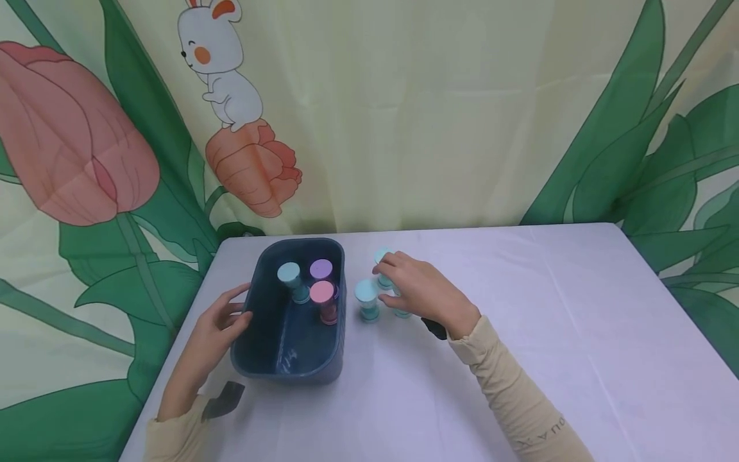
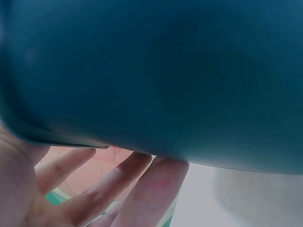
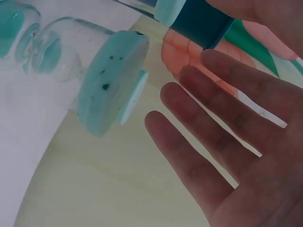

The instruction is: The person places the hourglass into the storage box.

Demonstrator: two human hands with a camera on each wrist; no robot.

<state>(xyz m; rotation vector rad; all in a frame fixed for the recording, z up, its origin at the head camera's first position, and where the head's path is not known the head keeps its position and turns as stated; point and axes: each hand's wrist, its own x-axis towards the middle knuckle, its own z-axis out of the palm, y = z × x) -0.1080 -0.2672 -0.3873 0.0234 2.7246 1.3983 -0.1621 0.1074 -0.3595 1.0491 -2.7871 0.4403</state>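
My left hand (image 1: pixel 215 330) holds the left rim of a dark blue bin (image 1: pixel 340 333), its thumb over the edge. In the left wrist view, the fingers (image 2: pixel 154 189) lie along the bin's outer wall. Teal, purple and pink sand timers stand inside: the teal one (image 1: pixel 289 273), the purple one (image 1: pixel 321 269) and the pink one (image 1: pixel 322 292). My right hand (image 1: pixel 426 289) hovers over teal sand timers on the table, fingers spread and holding nothing. One timer (image 1: pixel 366 292) stands left of its thumb; others are partly hidden beneath the hand. In the right wrist view, a teal-capped timer (image 3: pixel 113 80) lies apart from the fingertips.
A white-covered table (image 1: pixel 519 372) extends right of the timers. Behind it hangs a pale curtain (image 1: pixel 416 128) printed with a rabbit, a carrot, a tulip and green leaves. The bin stands near the table's left edge.
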